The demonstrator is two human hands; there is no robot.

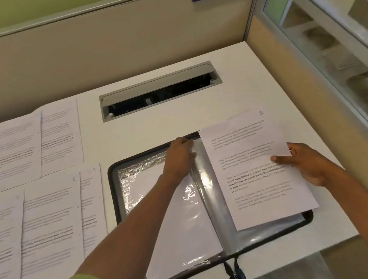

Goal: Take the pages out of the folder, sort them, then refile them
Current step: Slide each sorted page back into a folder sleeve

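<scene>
Pointing lengthwise away and slightly left, the page (253,177) overlies the folder (113,195).

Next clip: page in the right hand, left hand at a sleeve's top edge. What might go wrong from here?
1. The page, pinched at one side by the right hand, may crumple at the mouth of the sleeve that the left hand holds.
2. The folder lies at the front edge of the desk; a push might slide it off.
</scene>
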